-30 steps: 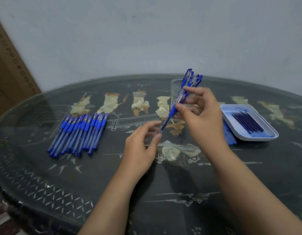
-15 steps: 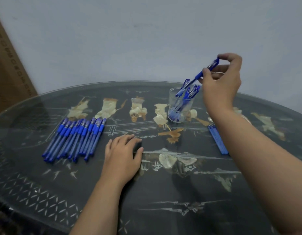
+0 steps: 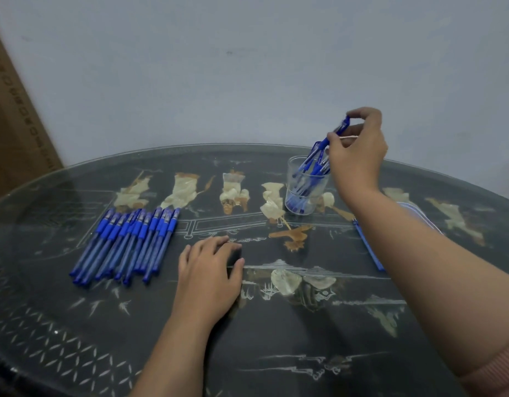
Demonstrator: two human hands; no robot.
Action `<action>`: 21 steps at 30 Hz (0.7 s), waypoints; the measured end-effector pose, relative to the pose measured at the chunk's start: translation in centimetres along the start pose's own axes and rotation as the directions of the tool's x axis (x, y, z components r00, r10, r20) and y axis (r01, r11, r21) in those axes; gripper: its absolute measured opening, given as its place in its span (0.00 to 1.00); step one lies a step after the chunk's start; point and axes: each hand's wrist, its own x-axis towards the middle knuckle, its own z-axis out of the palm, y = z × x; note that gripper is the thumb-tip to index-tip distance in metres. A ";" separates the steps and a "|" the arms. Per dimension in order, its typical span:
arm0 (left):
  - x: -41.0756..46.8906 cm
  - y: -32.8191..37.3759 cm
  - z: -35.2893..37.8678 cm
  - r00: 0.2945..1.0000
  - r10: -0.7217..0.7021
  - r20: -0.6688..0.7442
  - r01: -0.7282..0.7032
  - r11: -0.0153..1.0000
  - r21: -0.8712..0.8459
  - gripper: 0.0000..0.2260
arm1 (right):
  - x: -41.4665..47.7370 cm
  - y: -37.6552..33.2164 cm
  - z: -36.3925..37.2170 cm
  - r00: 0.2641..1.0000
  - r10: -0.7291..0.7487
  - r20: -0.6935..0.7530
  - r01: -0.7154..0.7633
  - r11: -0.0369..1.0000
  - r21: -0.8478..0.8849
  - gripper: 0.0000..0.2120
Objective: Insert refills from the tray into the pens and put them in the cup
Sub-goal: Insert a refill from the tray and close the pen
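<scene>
My right hand [image 3: 359, 150] pinches the top end of a blue pen [image 3: 335, 133] between thumb and fingers, its lower end dipping into the clear plastic cup [image 3: 305, 193]. Several blue pens stand in that cup. My left hand [image 3: 210, 270] rests flat on the table, fingers straight, holding nothing. A row of several blue pens [image 3: 127, 245] lies to its left. My right forearm hides nearly all of the white tray [image 3: 416, 210]; only a sliver of its rim shows. A small bundle of blue pieces [image 3: 367, 247] lies beside the forearm.
The round dark table [image 3: 247, 339] has a glass top with pale inlaid figures. Its front edge curves at the lower left. A grey wall stands behind, and a brown cardboard box [image 3: 15, 133] leans at the far left.
My right hand has carried the pen from the table's middle up and over to the cup and lowered its tip in. My left hand let go and settled flat on the table.
</scene>
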 end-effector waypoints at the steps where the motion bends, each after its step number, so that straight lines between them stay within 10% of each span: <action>1: 0.0 0.0 0.0 1.000 0.001 0.000 -0.001 1.000 0.001 0.14 | -0.2 0.2 0.4 0.999 -0.018 0.048 0.020 0.999 -0.029 0.15; 21: 0.1 -0.1 0.2 1.000 0.012 -0.026 -0.012 1.000 0.006 0.13 | -1.6 1.3 3.0 0.916 -0.044 0.399 0.204 0.907 -0.368 0.14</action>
